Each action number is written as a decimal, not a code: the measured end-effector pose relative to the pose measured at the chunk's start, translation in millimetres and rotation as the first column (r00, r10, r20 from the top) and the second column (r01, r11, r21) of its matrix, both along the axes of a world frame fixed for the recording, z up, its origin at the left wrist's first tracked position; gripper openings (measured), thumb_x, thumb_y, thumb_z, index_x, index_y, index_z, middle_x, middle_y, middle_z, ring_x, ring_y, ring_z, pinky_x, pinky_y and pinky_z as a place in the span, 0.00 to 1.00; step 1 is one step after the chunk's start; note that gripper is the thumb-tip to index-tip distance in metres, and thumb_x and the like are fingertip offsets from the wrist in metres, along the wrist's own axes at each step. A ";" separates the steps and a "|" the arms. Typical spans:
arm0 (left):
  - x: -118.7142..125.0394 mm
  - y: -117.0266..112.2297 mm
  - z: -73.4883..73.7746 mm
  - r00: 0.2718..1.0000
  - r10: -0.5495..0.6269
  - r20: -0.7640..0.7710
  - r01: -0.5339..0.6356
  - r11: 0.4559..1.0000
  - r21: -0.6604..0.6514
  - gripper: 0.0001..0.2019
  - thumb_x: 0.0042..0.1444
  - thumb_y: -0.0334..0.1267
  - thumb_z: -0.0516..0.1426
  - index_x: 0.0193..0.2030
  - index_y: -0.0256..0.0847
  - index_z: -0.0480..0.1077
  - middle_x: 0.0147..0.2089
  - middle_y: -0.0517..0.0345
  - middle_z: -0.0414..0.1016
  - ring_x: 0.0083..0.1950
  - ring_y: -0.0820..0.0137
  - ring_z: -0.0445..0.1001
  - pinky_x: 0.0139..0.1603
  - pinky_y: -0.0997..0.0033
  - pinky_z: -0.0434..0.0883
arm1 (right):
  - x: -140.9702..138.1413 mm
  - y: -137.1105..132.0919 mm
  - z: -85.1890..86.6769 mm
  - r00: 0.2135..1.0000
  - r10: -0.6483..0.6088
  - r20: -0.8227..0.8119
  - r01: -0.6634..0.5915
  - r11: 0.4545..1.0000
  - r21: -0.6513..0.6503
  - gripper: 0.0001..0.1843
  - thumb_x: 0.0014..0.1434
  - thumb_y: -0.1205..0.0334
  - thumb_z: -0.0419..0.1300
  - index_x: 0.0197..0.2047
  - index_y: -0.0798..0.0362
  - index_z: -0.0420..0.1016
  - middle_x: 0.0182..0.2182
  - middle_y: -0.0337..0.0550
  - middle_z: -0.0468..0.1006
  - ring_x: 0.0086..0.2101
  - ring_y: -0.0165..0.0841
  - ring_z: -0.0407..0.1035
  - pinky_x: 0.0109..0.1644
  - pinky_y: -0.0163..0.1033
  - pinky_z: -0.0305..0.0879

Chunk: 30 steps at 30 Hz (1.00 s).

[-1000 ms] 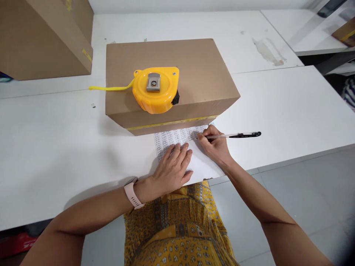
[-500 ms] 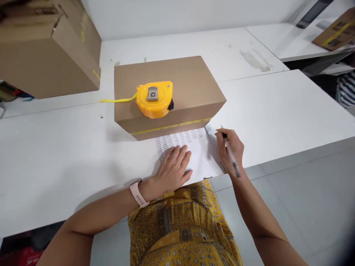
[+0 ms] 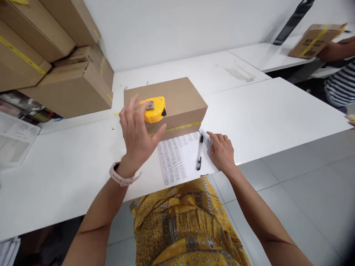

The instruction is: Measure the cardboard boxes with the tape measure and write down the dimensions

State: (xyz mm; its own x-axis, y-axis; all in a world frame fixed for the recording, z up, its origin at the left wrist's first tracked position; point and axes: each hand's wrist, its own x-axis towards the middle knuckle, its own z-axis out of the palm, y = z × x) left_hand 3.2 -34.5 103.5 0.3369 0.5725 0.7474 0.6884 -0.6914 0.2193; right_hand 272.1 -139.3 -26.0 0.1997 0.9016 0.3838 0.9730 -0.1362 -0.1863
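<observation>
A yellow tape measure (image 3: 156,110) lies on top of a taped cardboard box (image 3: 184,96). My left hand (image 3: 138,131) is raised beside it, fingers spread and curved around its left side; the index fingertip overlaps its grey clip, and I cannot tell whether it presses on it. In front of the box is a sheet of paper (image 3: 189,159) with columns of small writing. A black-capped clear pen (image 3: 200,150) rests on the sheet, out of my hands. Beside the pen, my right hand (image 3: 222,150) lies on the sheet's right edge, fingers loosely bent and holding nothing.
Stacked cardboard boxes (image 3: 63,88) stand at the left, with a clear plastic container (image 3: 16,142) below them. Far right, a person in a striped top (image 3: 342,83) is by another box (image 3: 310,40). A dark bottle (image 3: 291,24) stands near the wall.
The pen has left my right hand and now lies on the paper. My left hand has lifted off the sheet and moved up to the tape measure. The view has shifted left.
</observation>
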 end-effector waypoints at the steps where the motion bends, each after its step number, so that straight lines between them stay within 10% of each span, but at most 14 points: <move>1: 0.2 9.0 5.1 1.000 0.006 -0.015 -0.008 0.996 -0.093 0.33 0.55 0.45 0.67 0.66 0.42 0.64 0.70 0.38 0.65 0.70 0.45 0.64 0.69 0.41 0.61 | 0.6 -0.3 -1.7 1.000 0.002 -0.006 -0.002 1.000 0.013 0.28 0.62 0.76 0.49 0.63 0.55 0.71 0.46 0.53 0.80 0.46 0.47 0.67 0.47 0.49 0.65; 8: 3.7 26.4 20.6 0.993 -0.008 0.122 0.056 0.915 -0.399 0.30 0.50 0.44 0.68 0.59 0.43 0.70 0.59 0.46 0.77 0.59 0.51 0.74 0.60 0.49 0.69 | -0.7 -2.8 4.4 0.984 0.064 -0.166 -0.006 0.944 0.329 0.19 0.67 0.67 0.50 0.57 0.52 0.75 0.43 0.54 0.80 0.44 0.46 0.71 0.45 0.50 0.70; 11: 2.1 6.6 33.9 0.910 -0.100 0.403 0.345 0.722 -0.600 0.28 0.49 0.51 0.69 0.55 0.44 0.71 0.55 0.49 0.79 0.52 0.55 0.78 0.52 0.55 0.74 | -12.9 -5.3 39.9 0.909 0.197 -0.366 0.031 0.846 0.532 0.13 0.69 0.61 0.53 0.51 0.50 0.78 0.40 0.52 0.80 0.42 0.42 0.73 0.44 0.49 0.71; 13: 1.3 -7.2 43.2 0.792 -0.165 0.588 0.584 0.486 -0.650 0.27 0.52 0.56 0.67 0.53 0.43 0.73 0.53 0.48 0.80 0.51 0.55 0.79 0.50 0.57 0.75 | -25.8 -3.7 73.5 0.729 0.327 -0.602 0.028 0.864 0.503 0.12 0.70 0.56 0.55 0.49 0.48 0.78 0.40 0.49 0.80 0.39 0.39 0.73 0.42 0.47 0.72; 16: 1.0 -19.5 51.6 0.677 -0.190 0.711 0.732 0.271 -0.625 0.25 0.54 0.58 0.65 0.51 0.41 0.76 0.52 0.46 0.81 0.53 0.53 0.79 0.50 0.57 0.75 | -45.2 7.8 121.4 0.182 0.360 -0.915 -0.240 0.918 0.314 0.22 0.69 0.42 0.54 0.51 0.49 0.78 0.43 0.49 0.81 0.39 0.37 0.74 0.41 0.45 0.73; 19: -2.4 -20.7 50.6 0.715 -0.146 0.684 0.692 0.285 -0.663 0.23 0.54 0.54 0.66 0.50 0.41 0.76 0.50 0.48 0.81 0.52 0.55 0.78 0.50 0.58 0.73 | -57.3 24.3 149.3 -0.089 0.208 -0.974 -0.428 0.875 0.226 0.31 0.64 0.32 0.54 0.46 0.52 0.79 0.40 0.50 0.81 0.37 0.37 0.74 0.39 0.43 0.72; 30: -22.7 -6.9 60.6 0.815 -0.078 0.574 0.553 0.400 -0.731 0.23 0.53 0.55 0.67 0.48 0.42 0.75 0.48 0.51 0.80 0.48 0.58 0.76 0.46 0.60 0.71 | -92.1 71.3 172.7 -0.023 0.124 -0.992 -0.530 0.840 0.117 0.33 0.50 0.27 0.66 0.27 0.50 0.63 0.23 0.35 0.67 0.23 0.26 0.55 0.25 0.35 0.48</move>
